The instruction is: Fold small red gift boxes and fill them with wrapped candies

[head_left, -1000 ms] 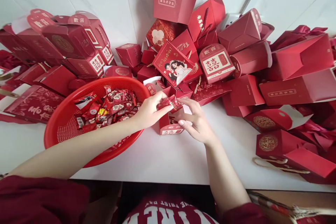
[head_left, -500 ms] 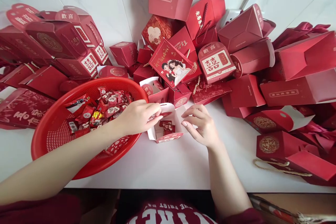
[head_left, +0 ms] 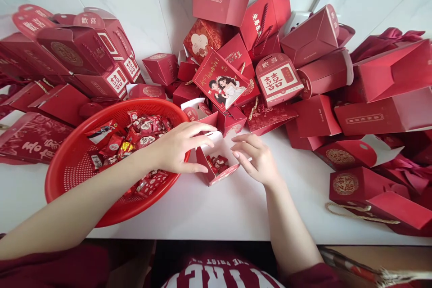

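A small red box [head_left: 221, 172] stands open at the top on the white table, with several red-wrapped candies [head_left: 218, 163] inside. At its left side is my left hand [head_left: 178, 147], thumb and fingers spread apart, holding nothing. My right hand [head_left: 257, 157] is at the box's right edge, fingers apart and slightly curved, with nothing held in it. Beneath and beside my left forearm sits a red plastic basket [head_left: 56, 180] holding many wrapped candies [head_left: 145, 139], one of them gold.
Folded red gift boxes [head_left: 116, 82] are stacked at the left. Behind the small box lies a heap of boxes, one with a cartoon couple [head_left: 224, 85]. More boxes and rope-handled bags [head_left: 357, 189] fill the right side. The white table [head_left: 216, 216] runs along the front.
My left hand has gone from pinched fingers over the box to spread ones. More candies show in the box, which has turned slightly. The basket has shifted a little right.
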`<state>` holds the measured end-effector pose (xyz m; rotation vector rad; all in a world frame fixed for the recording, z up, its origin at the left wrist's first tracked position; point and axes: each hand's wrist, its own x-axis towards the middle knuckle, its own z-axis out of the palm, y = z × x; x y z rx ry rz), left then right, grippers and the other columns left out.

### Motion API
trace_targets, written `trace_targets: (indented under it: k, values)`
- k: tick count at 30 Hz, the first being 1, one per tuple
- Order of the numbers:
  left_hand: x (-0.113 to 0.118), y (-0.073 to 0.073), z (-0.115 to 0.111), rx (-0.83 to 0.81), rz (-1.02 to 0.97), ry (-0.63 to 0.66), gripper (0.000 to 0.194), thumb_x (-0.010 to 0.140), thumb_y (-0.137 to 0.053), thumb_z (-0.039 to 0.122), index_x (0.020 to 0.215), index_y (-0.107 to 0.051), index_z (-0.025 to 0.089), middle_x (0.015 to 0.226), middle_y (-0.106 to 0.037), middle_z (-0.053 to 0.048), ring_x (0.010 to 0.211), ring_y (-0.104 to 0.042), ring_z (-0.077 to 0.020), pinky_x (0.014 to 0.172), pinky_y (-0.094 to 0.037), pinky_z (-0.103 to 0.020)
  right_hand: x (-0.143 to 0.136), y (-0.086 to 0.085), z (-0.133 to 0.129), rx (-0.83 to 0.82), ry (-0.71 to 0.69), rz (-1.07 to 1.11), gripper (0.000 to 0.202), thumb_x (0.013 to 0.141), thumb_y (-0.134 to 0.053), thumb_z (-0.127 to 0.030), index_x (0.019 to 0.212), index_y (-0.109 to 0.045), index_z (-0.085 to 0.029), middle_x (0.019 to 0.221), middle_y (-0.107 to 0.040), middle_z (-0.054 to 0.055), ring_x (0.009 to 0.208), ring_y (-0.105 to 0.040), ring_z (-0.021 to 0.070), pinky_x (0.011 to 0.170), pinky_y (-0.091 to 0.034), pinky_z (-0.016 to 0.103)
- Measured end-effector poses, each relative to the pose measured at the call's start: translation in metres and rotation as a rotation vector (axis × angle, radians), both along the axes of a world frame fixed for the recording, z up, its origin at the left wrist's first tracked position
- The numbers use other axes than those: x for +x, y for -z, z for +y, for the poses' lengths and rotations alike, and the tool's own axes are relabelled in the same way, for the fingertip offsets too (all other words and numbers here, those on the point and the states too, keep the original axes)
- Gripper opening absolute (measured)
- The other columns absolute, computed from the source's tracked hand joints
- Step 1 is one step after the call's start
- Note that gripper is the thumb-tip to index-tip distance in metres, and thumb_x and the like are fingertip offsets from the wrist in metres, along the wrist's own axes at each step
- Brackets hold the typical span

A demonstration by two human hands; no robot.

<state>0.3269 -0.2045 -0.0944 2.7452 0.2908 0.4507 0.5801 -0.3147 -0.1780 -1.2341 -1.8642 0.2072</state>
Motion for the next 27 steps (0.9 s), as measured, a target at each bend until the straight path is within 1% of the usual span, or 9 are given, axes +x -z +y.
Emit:
trace_targets:
  k: [3,5,7,10,15,17,21,24,27]
  values:
    - [-0.001,0.002,0.001,-0.045,0.116,-0.008,0.023,0.076,-0.079,0.038,0.091,-0.074,0.020,0.150,-0.047,-0.012,0.132,-0.053,-0.0335,0.108,-0.048,-0.046,0.003,0.000,0.001,-0.034,-0.125,0.025,0.037,0.093,-0.057,-0.056,0.108,-0.068,-0.024,0.130,-0.061,0.012,0.116,-0.060,0.0300,0.098,-0.051,0.047]
    - [-0.003,0.004,0.002,-0.096,0.167,-0.023,0.015,0.080,-0.076,0.034,0.080,-0.073,0.019,0.153,-0.045,-0.009,0.130,-0.056,-0.0304,0.107,-0.049,-0.042,0.004,0.000,0.001,-0.071,-0.170,0.030,0.047,0.086,-0.065,-0.062,0.114,-0.066,-0.023,0.137,-0.057,0.013,0.124,-0.057,0.0326,0.102,-0.049,0.049]
    - [-0.005,0.007,0.004,-0.138,0.191,-0.062,0.015,0.083,-0.072,0.032,0.077,-0.071,0.019,0.154,-0.044,-0.007,0.125,-0.060,-0.0269,0.106,-0.050,-0.038,0.005,0.001,0.002,-0.104,-0.149,0.041,0.044,0.084,-0.071,-0.055,0.115,-0.065,-0.024,0.139,-0.055,0.013,0.127,-0.055,0.0323,0.105,-0.048,0.049]
    - [-0.007,0.008,0.004,-0.151,0.211,-0.097,0.015,0.086,-0.070,0.032,0.079,-0.070,0.019,0.156,-0.042,-0.004,0.117,-0.064,-0.0231,0.104,-0.050,-0.034,0.003,0.004,0.003,-0.101,-0.103,0.078,0.028,0.089,-0.070,-0.041,0.112,-0.068,-0.025,0.139,-0.054,0.012,0.129,-0.054,0.0298,0.106,-0.048,0.048]
    - [0.001,0.007,-0.003,-0.019,0.237,-0.102,0.017,0.091,-0.064,0.037,0.096,-0.071,0.022,0.153,-0.045,-0.004,0.105,-0.068,-0.0214,0.090,-0.053,-0.032,0.000,0.002,0.004,-0.098,-0.079,0.149,0.014,0.094,-0.063,-0.034,0.098,-0.071,-0.023,0.143,-0.052,0.012,0.133,-0.051,0.0290,0.107,-0.046,0.047]
    - [0.005,0.007,-0.006,0.037,0.231,-0.106,0.018,0.092,-0.062,0.036,0.097,-0.070,0.020,0.153,-0.045,-0.007,0.104,-0.068,-0.0226,0.086,-0.053,-0.033,0.001,0.000,0.003,-0.151,-0.115,0.222,0.020,0.096,-0.060,-0.037,0.087,-0.068,-0.021,0.137,-0.059,0.012,0.133,-0.052,0.0297,0.105,-0.047,0.047]
    - [0.008,0.010,-0.008,0.040,0.259,-0.138,0.026,0.093,-0.061,0.041,0.085,-0.065,0.016,0.155,-0.042,-0.009,0.106,-0.068,-0.0244,0.083,-0.053,-0.034,0.005,-0.001,0.002,-0.214,-0.207,0.380,0.045,0.100,-0.051,-0.043,0.063,-0.058,-0.019,0.133,-0.064,0.010,0.121,-0.061,0.0293,0.097,-0.050,0.044]
    - [0.006,0.012,-0.007,-0.057,0.276,-0.168,0.033,0.094,-0.059,0.045,0.078,-0.062,0.016,0.159,-0.038,-0.005,0.113,-0.065,-0.0240,0.085,-0.053,-0.032,0.009,0.000,0.003,-0.233,-0.262,0.448,0.047,0.098,-0.054,-0.043,0.058,-0.058,-0.018,0.137,-0.063,0.008,0.114,-0.065,0.0280,0.094,-0.051,0.043]
    - [0.005,0.013,-0.007,-0.133,0.262,-0.184,0.033,0.095,-0.058,0.043,0.076,-0.062,0.017,0.159,-0.037,-0.001,0.111,-0.066,-0.0209,0.086,-0.053,-0.030,0.013,0.000,0.003,-0.222,-0.282,0.468,0.044,0.096,-0.057,-0.045,0.062,-0.063,-0.019,0.137,-0.063,0.008,0.116,-0.064,0.0287,0.098,-0.049,0.044]
